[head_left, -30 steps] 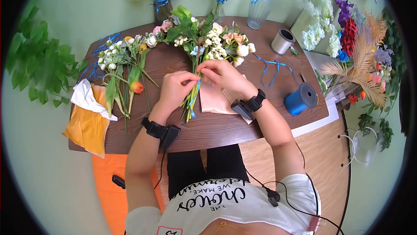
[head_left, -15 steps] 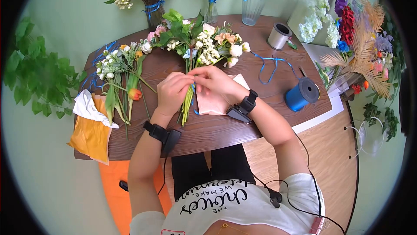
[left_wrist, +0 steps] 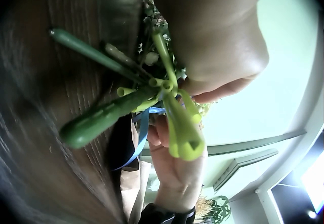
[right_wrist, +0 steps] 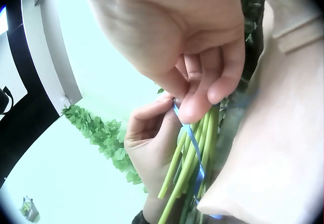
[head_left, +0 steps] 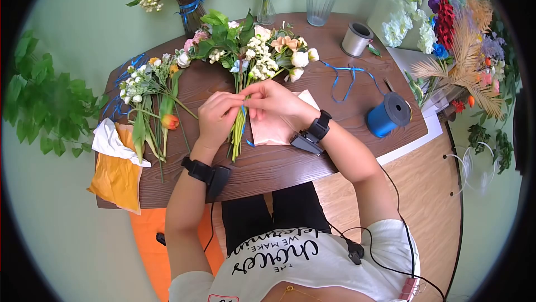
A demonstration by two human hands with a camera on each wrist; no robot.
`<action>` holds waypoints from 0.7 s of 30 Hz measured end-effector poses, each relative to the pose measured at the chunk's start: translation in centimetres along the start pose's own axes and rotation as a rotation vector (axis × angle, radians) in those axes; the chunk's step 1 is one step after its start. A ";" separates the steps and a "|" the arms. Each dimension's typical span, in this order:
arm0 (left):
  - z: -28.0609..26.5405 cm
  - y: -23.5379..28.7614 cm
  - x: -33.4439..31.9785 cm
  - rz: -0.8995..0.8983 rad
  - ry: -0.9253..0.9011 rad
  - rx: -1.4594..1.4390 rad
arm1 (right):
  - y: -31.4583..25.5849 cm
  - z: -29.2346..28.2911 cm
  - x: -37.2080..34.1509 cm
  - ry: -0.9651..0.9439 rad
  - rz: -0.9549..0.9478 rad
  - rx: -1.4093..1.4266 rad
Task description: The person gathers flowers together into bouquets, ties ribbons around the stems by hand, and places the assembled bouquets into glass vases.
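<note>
A bouquet of artificial flowers (head_left: 262, 56) lies on the table with its green stems (head_left: 237, 134) pointing toward the person. Thin blue ribbon (right_wrist: 196, 153) goes round these stems, and its tail hangs down along them. My left hand (head_left: 215, 120) pinches the ribbon between thumb and forefinger at the stems' left side. Close against it, my right hand (head_left: 276, 101) has its fingers curled and pinches the ribbon over the stems. Both hands' fingertips meet at the binding point, which they partly hide. Cut stem ends (left_wrist: 185, 138) fan out below the left hand in the left wrist view.
Loose flowers with a tulip (head_left: 169, 121) lie left, beside a yellow packet (head_left: 117, 173). A pink paper packet (head_left: 273, 129) lies under the right hand. Blue ribbon spool (head_left: 385, 115) and silver spool (head_left: 356, 40) stand right. Vases, including a glass one (head_left: 320, 3), line the back.
My fingertips have come together at the stems, where they were slightly apart a second ago. The head view has shifted a little; the bouquet stays on the table.
</note>
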State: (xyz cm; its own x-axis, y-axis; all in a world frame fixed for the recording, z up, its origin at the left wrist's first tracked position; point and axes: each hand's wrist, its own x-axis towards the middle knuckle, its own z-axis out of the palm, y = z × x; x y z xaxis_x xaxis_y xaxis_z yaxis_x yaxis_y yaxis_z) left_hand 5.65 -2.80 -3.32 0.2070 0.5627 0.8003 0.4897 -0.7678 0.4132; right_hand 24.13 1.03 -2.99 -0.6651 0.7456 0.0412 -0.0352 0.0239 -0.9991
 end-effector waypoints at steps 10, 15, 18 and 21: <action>0.1 0.2 -0.1 -0.020 0.008 0.029 | 0.5 -0.2 0.4 0.022 -0.004 -0.014; 0.1 0.2 0.0 -0.046 0.008 -0.005 | 0.3 -0.4 0.3 0.062 -0.007 -0.009; 0.1 0.2 0.0 -0.102 0.013 -0.016 | 0.1 -0.5 0.2 0.083 -0.010 -0.007; -0.1 0.4 -0.1 -0.178 0.001 -0.034 | -0.9 -0.7 -0.2 0.086 0.024 -0.104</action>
State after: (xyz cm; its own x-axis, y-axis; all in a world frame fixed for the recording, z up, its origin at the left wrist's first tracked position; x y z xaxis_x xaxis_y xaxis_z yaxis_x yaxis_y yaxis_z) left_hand 5.78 -3.17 -3.19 0.1186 0.6904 0.7137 0.4895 -0.6660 0.5629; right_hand 24.76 1.33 -2.07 -0.5982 0.8011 0.0203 0.0604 0.0703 -0.9957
